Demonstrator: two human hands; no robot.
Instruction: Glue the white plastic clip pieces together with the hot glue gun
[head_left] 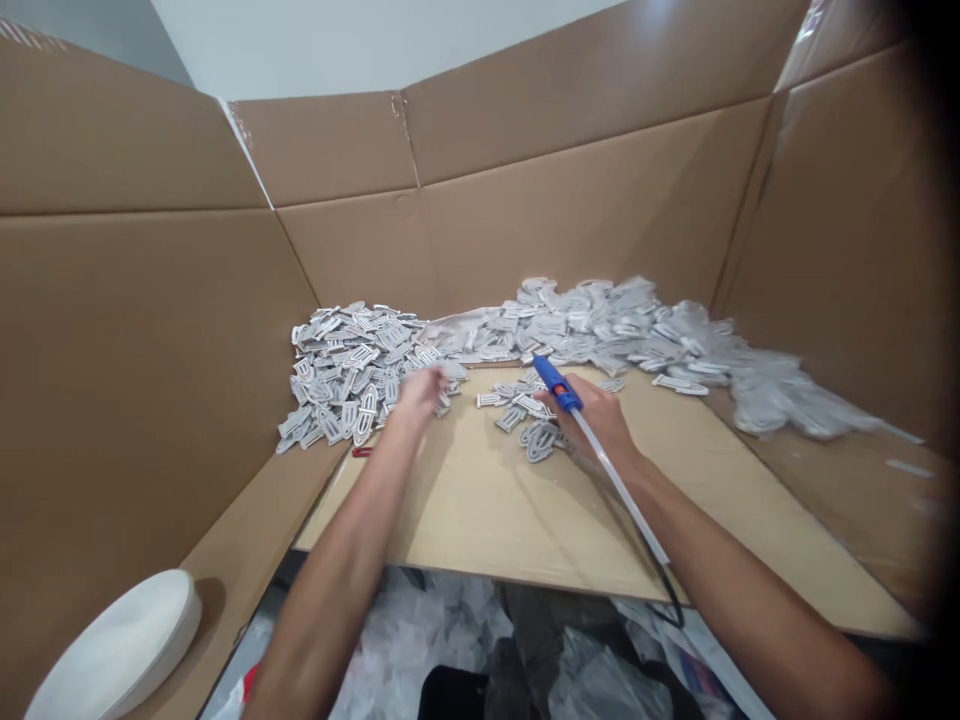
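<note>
I have the right hand wrapped round the blue glue gun over the desk. The left hand blurs beside the gray slotted pieces; I can't tell if it grips any. A bump could burn it; the cord could snag.

Right hand grips glue gun; left hand beside grey pieces.

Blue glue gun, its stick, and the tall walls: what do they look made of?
Blue glue gun: likely plastic, with a smooth, evenly coloured shell. Stick: probably hot-melt glue, whitish and seemingly translucent. Walls: apparently cardboard, matte brown with fold creases.
</note>
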